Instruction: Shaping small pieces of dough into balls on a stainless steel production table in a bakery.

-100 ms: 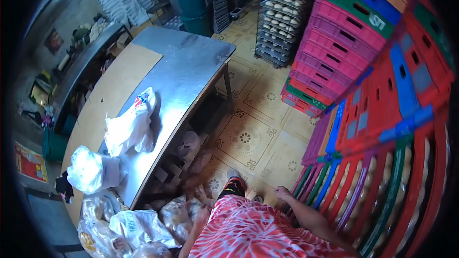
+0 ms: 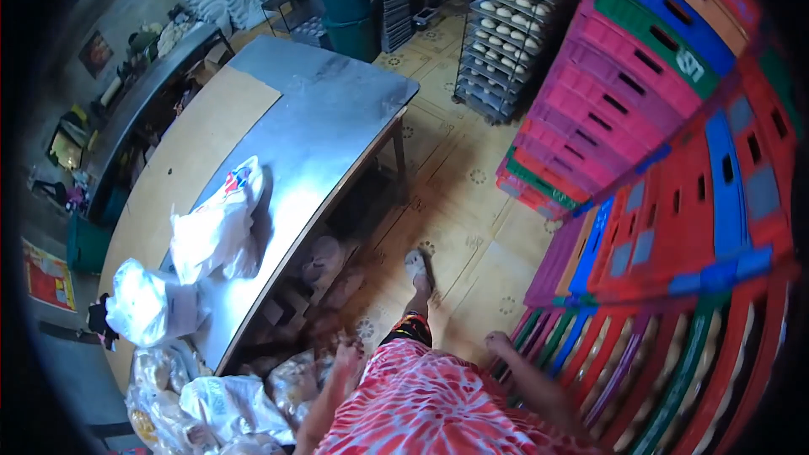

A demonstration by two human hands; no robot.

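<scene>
One foot [image 2: 416, 265] in pale footwear reaches farther out over the patterned tile floor [image 2: 493, 240] than in the earlier frame, and more of the left forearm shows. Seen from above, the person, in a red-and-white dyed garment [image 2: 425, 400], appears to be in mid-stride between a metal-topped table [image 2: 345, 88] on the left and plastic crates on the right. The left hand [image 2: 344, 360] is blurred, so its grip cannot be told; it hangs near a clear plastic bag [image 2: 291, 381] below the table's near edge. The right hand [image 2: 499, 343] hangs beside the near crate stack [image 2: 687, 375], fingers seemingly curled, though how tightly cannot be told; nothing shows in it. By judgement, lifting anything from here would call for halting and opening the fingers around it. The clear bag is slumped and rounded, with no evident long axis. Just left of it, a white printed bag [image 2: 232, 409] lies lengthwise from left to right, its right end nearer. The near stack's crate rims run near to far, pale rounded shapes showing between them.
</scene>
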